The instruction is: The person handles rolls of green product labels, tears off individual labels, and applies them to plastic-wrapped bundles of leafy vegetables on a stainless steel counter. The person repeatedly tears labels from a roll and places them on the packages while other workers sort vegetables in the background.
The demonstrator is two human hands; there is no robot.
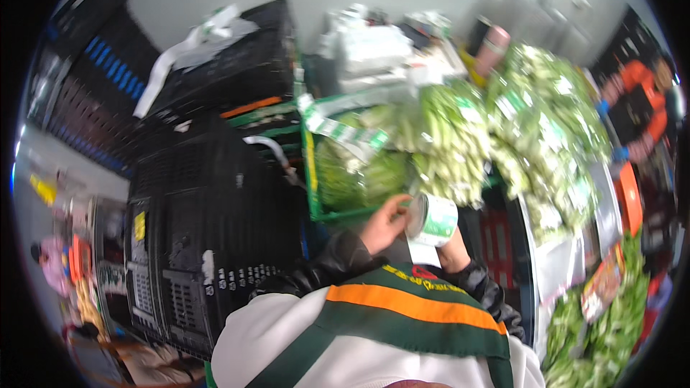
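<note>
Close to my apron, my left hand [384, 224] and my right hand [454, 250] hold a roll of green-and-white labels [437, 221] between them. The left fingers touch the roll's left side; the right hand is under its lower right, its fingers mostly hidden. White backing paper [423, 255] hangs below the roll. Just beyond the hands, a green plastic crate [314, 183] holds bagged leafy vegetables [338, 178], with a strip of green-and-white labels [339, 130] lying over them. More bagged greens [450, 145] are heaped at the crate's right side.
Black plastic crates [215, 194] stand stacked at left. Bagged greens [555, 118] are piled at right, above loose leafy vegetables [598, 328]. A pink bottle [493, 46] and a white stack [374, 48] stand at the back. A person in orange sleeves [641, 102] is at far right.
</note>
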